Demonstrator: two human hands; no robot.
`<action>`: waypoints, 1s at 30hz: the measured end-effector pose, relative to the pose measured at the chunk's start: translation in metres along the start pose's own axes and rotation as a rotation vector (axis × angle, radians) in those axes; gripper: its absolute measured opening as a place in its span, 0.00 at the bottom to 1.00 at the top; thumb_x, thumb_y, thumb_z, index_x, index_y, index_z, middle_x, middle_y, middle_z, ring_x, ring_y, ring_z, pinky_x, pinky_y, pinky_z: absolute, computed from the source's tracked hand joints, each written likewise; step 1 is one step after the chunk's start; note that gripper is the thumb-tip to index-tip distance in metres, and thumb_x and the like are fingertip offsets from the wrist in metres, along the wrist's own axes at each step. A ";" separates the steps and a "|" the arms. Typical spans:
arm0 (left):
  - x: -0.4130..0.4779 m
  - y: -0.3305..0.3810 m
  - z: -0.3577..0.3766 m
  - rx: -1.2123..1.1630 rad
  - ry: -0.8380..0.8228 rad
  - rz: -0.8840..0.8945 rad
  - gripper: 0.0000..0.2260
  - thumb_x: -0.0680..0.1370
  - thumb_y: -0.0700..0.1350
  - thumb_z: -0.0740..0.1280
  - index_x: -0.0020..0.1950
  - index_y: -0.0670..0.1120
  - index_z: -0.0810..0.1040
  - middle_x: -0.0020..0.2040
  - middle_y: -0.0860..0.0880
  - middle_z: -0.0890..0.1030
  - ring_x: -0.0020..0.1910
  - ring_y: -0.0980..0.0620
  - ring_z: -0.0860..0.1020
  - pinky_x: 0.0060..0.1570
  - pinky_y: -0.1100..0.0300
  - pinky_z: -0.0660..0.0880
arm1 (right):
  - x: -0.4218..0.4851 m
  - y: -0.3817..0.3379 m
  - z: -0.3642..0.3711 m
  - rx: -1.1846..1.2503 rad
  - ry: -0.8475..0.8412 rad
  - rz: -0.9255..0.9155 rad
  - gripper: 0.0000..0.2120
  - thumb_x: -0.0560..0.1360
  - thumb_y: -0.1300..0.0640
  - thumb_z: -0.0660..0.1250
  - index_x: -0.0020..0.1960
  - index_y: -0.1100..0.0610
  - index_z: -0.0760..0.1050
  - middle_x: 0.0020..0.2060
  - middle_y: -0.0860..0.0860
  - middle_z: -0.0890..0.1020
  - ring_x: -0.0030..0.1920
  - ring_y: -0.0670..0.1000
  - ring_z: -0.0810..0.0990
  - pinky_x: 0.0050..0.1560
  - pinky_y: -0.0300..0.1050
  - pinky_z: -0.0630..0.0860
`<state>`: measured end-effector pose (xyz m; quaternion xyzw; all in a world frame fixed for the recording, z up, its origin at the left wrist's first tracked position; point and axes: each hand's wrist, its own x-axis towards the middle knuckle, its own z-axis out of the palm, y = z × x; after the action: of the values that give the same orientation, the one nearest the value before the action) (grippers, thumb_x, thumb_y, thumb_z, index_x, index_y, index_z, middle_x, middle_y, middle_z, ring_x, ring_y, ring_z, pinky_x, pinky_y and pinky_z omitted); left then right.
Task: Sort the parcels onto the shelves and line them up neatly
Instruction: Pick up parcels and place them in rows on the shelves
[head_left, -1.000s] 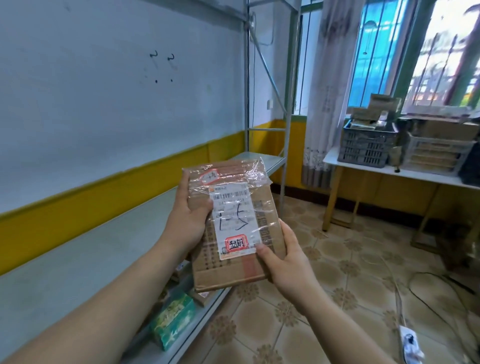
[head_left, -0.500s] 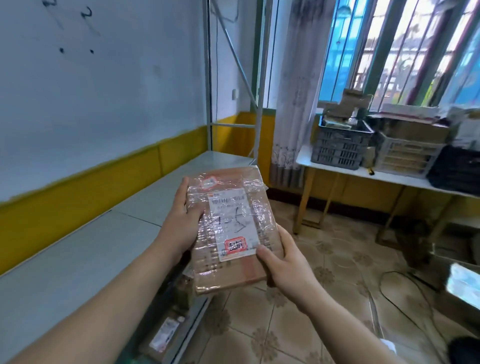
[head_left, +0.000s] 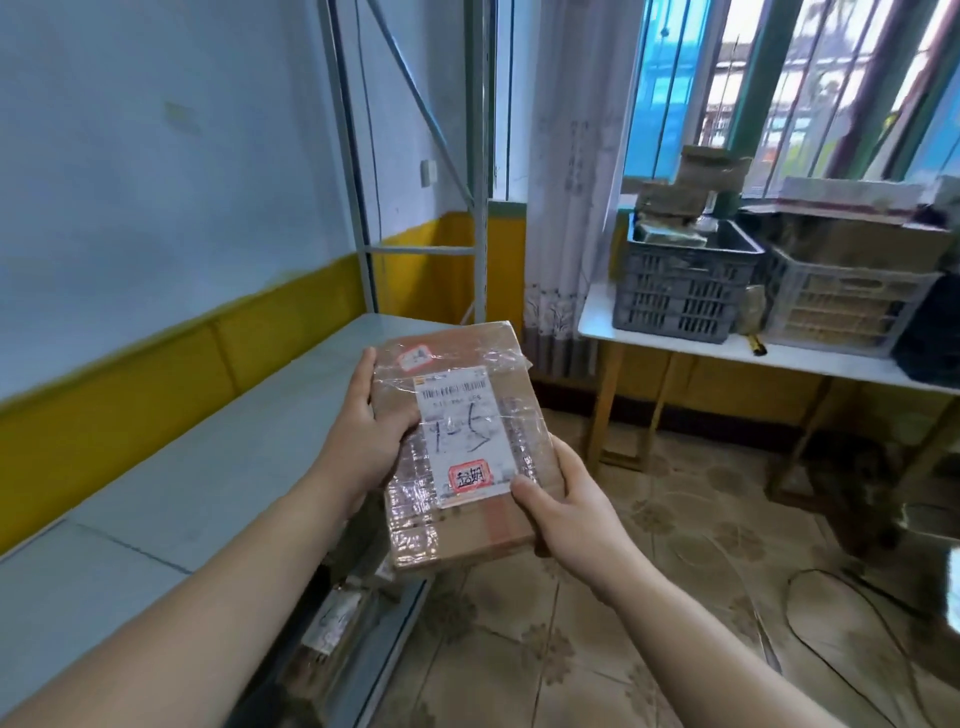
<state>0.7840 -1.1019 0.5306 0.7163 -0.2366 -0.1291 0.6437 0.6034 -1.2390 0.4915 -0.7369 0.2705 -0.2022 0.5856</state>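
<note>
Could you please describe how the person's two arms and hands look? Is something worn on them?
Both are bare. The left forearm and right forearm show no sleeve within the picture. The left hand and right hand wear no gloves. No watch, bracelet or ring shows on the visible parts.

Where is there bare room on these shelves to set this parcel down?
The grey shelf top is bare along the yellow wall band, up to the end uprights. Crowded: the shelf below already holds parcels, and crates fill the white table by the window.
</note>
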 end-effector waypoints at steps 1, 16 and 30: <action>0.018 -0.002 0.009 -0.021 0.002 -0.002 0.38 0.75 0.46 0.71 0.74 0.69 0.51 0.66 0.51 0.70 0.43 0.54 0.84 0.36 0.57 0.80 | 0.022 0.001 -0.008 -0.002 -0.007 -0.004 0.23 0.75 0.43 0.70 0.65 0.29 0.65 0.46 0.30 0.81 0.46 0.39 0.82 0.43 0.42 0.79; 0.211 -0.036 0.044 -0.080 0.199 -0.205 0.38 0.79 0.39 0.67 0.76 0.67 0.50 0.51 0.57 0.77 0.42 0.50 0.85 0.34 0.53 0.81 | 0.276 0.002 -0.019 -0.061 -0.299 0.024 0.18 0.74 0.41 0.68 0.62 0.30 0.68 0.45 0.28 0.80 0.45 0.37 0.82 0.45 0.45 0.80; 0.443 -0.121 0.027 -0.156 0.302 -0.380 0.37 0.80 0.38 0.64 0.77 0.64 0.47 0.64 0.45 0.75 0.40 0.48 0.85 0.30 0.55 0.79 | 0.538 0.005 0.056 -0.275 -0.398 0.103 0.28 0.76 0.39 0.67 0.73 0.40 0.63 0.50 0.34 0.76 0.48 0.39 0.79 0.38 0.34 0.77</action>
<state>1.1707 -1.3413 0.4605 0.7070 0.0115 -0.1572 0.6894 1.0522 -1.5391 0.4635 -0.8202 0.2119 0.0158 0.5311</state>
